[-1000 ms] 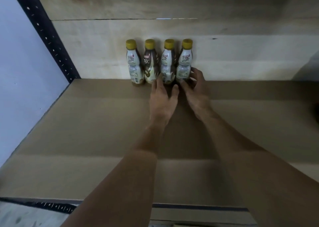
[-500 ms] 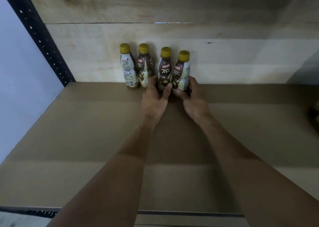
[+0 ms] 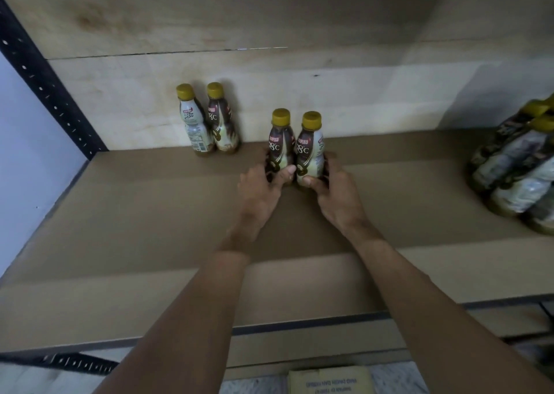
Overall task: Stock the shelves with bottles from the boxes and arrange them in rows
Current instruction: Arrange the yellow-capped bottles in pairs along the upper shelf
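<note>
As both my arms stretch across it, the wide shelf lined with flat brown cardboard [image 3: 135,228] fills most of my view, running back to the pale wooden back panel [image 3: 329,99] on the far side. At the far left, a black perforated steel upright [image 3: 45,90] rises beside a pale wall [image 3: 30,183]. At the right edge of the shelf stands a blurred cluster of yellow-capped bottles [image 3: 515,165], packed together.

My left hand [image 3: 260,192] and my right hand [image 3: 335,192] meet mid-shelf, each curled round the lower body of one bottle with the thumb across its near face. The left hand grips a dark brown plastic bottle with a yellow cap [image 3: 280,144]. The right hand grips a brown-and-cream plastic bottle with a yellow cap [image 3: 310,147]. These two are upright and touching side by side, nearer to me than the back panel. I cannot tell whether their bases rest on the cardboard.

Further left, against the back panel, a white-labelled bottle [image 3: 195,123] and a brown-labelled bottle [image 3: 220,120] stand touching each other, well apart from my pair. Below the shelf's near edge shows the top of a yellowish cardboard box [image 3: 329,380].
</note>
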